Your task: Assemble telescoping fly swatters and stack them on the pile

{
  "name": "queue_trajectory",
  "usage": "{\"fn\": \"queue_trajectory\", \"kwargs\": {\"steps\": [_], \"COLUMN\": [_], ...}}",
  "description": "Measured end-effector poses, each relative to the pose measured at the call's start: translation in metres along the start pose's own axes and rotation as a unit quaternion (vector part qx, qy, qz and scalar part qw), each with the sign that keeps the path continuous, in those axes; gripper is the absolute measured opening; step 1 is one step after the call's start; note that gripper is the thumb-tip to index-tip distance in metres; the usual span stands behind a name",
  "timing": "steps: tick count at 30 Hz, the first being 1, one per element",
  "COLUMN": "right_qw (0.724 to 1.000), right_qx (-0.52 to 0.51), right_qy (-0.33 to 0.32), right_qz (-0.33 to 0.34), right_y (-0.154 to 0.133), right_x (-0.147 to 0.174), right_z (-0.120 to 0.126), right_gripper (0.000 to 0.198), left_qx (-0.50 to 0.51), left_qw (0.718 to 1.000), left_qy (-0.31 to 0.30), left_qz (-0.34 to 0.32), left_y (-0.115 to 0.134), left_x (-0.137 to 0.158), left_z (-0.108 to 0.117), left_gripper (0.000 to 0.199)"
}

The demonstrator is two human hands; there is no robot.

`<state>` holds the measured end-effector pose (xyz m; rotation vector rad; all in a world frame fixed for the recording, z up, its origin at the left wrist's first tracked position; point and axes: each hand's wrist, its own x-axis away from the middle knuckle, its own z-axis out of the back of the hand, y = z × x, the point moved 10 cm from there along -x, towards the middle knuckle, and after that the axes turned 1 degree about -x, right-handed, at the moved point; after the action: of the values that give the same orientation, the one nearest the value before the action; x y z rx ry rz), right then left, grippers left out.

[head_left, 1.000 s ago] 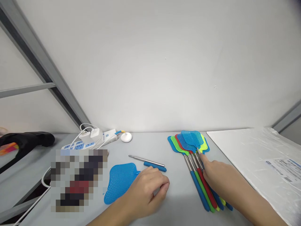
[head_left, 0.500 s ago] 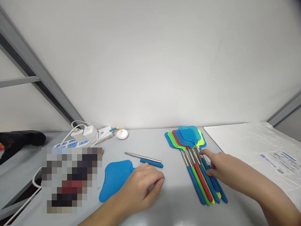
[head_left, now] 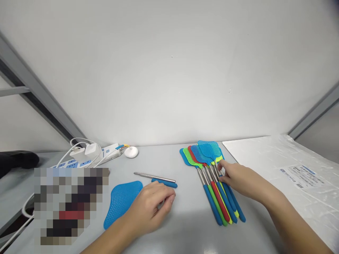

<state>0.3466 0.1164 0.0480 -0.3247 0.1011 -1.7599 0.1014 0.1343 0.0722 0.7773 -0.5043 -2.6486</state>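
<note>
A loose blue fly swatter head [head_left: 122,203] of perforated plastic lies flat on the table, its neck hidden behind my left hand [head_left: 153,206]. That hand rests loosely curled, with nothing visible in its fingers. Just beyond it lie a thin metal rod [head_left: 155,177] and a blue handle sleeve [head_left: 166,183], side by side. To the right, several fly swatters in blue, green, red and yellow lie in an overlapping pile [head_left: 215,192], heads away from me. My right hand [head_left: 231,174] pinches at the metal shaft of a blue fly swatter [head_left: 209,150] at the pile's right side.
A power strip [head_left: 84,160] with white plugs and cables [head_left: 92,151] stands at the back left, with a small white round object [head_left: 131,152] beside it. A blurred-out patch covers the left front. A white wrapped panel [head_left: 265,151] with a label lies at the right.
The view has shifted, moving everything slightly left. My right hand's thumb and fingers have closed around the swatter shafts near the heads. My left hand keeps its place beside the loose head.
</note>
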Motion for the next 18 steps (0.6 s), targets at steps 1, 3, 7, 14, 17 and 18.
{"fn": "queue_trajectory", "kwargs": {"steps": [1, 3, 7, 14, 17, 18], "right_qw": [1.000, 1.000, 1.000, 0.998, 0.997, 0.997], "right_qx": [0.005, 0.008, -0.002, -0.043, -0.044, -0.041], "right_qy": [0.000, 0.001, -0.002, -0.025, -0.046, -0.051], "right_qz": [-0.001, 0.001, 0.020, 0.047, 0.050, 0.047], "right_y": [-0.002, -0.004, -0.008, -0.008, -0.006, -0.004], "right_x": [-0.001, -0.003, -0.002, 0.002, 0.000, -0.001], "right_z": [0.000, -0.001, -0.001, -0.005, -0.013, -0.015], "right_gripper": [0.012, 0.012, 0.007, 0.012, 0.014, 0.014], "left_qx": [-0.002, -0.006, -0.023, -0.133, -0.164, -0.168], "left_qw": [1.000, 1.000, 1.000, 0.990, 0.986, 0.985], "left_qy": [-0.001, -0.005, -0.010, -0.012, 0.003, 0.005], "left_qz": [-0.001, -0.005, -0.010, -0.033, 0.020, 0.050], "left_y": [0.000, 0.002, 0.005, 0.000, -0.018, -0.026], "left_x": [0.000, 0.000, 0.001, -0.001, -0.003, -0.003], "left_z": [0.000, 0.000, -0.001, 0.017, 0.043, 0.051], "left_gripper": [0.013, 0.013, 0.013, 0.016, 0.016, 0.017]}}
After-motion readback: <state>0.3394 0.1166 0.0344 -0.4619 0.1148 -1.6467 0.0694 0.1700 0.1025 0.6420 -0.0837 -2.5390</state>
